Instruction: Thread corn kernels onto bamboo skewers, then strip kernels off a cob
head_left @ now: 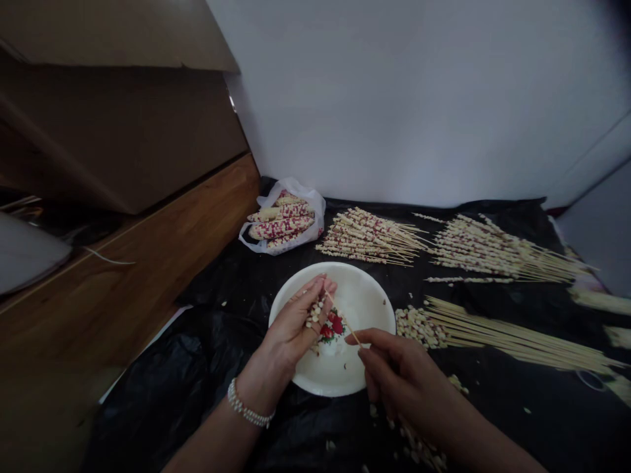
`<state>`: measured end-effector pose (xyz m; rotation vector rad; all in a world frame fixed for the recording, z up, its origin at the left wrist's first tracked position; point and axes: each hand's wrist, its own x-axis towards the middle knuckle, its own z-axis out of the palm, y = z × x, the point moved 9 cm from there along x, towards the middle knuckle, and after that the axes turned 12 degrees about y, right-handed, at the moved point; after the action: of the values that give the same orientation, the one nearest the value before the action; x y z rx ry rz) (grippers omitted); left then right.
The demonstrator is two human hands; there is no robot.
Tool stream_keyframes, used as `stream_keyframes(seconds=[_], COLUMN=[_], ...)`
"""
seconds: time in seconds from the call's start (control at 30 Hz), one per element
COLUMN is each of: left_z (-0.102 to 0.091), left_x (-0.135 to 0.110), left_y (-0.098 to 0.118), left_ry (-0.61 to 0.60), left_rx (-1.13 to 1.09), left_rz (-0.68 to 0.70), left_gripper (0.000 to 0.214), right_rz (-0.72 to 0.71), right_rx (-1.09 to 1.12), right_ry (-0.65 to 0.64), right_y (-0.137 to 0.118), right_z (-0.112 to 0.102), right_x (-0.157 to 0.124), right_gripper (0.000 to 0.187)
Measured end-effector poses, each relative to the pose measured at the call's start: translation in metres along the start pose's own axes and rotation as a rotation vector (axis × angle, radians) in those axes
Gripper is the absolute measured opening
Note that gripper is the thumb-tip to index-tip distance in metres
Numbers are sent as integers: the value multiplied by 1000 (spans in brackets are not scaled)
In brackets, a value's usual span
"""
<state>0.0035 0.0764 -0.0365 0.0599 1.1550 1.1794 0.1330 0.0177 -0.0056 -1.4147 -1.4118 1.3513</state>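
Note:
My left hand, with a beaded bracelet at its wrist, is cupped over a white basin. Pale corn kernels lie in its palm, and its fingers curl around them. In a pinch between thumb and forefinger, my right hand holds a thin wooden skewer. The skewer slants up to the left, its tip at my left fingertips. Whether a kernel sits on that tip is too small to tell. A red flower print shows on the basin's bottom.
Behind the basin, a plastic bag holds corn cobs. Two piles of kernel-threaded skewers lie by the white wall. Bare skewers and loose kernels are at the right on black plastic sheeting. A wooden board borders the left.

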Motion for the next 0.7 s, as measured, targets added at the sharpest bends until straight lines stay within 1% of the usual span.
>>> stream_keyframes(seconds=[0.07, 0.17, 0.23, 0.33, 0.43, 0.5, 0.7], left_z=[2, 11, 12, 9, 9, 8, 4], left_x=[3, 0, -3, -5, -5, -4, -3], left_y=[4, 2, -1, -2, -4, -5, -4], left_ry=[0, -76, -82, -64, -80, -81, -38], left_rx=[-47, -77, -60, -19, 13, 33, 63], left_rz=[-32, -156, -201, -172, -128, -106, -70], left_gripper=[31, 46, 44, 40, 42, 39, 32], right_rz=[10, 26, 38, 46, 43, 37, 46], right_rx=[9, 24, 23, 12, 5, 8, 26], right_ry=[-1, 21, 23, 11, 8, 3, 0], right_y=[0, 0, 1, 2, 3, 3, 3], right_z=[0, -3, -3, -2, -2, -1, 0], right_x=[0, 0, 0, -1, -2, -1, 0], right_gripper=[36, 36, 36, 37, 37, 37, 36])
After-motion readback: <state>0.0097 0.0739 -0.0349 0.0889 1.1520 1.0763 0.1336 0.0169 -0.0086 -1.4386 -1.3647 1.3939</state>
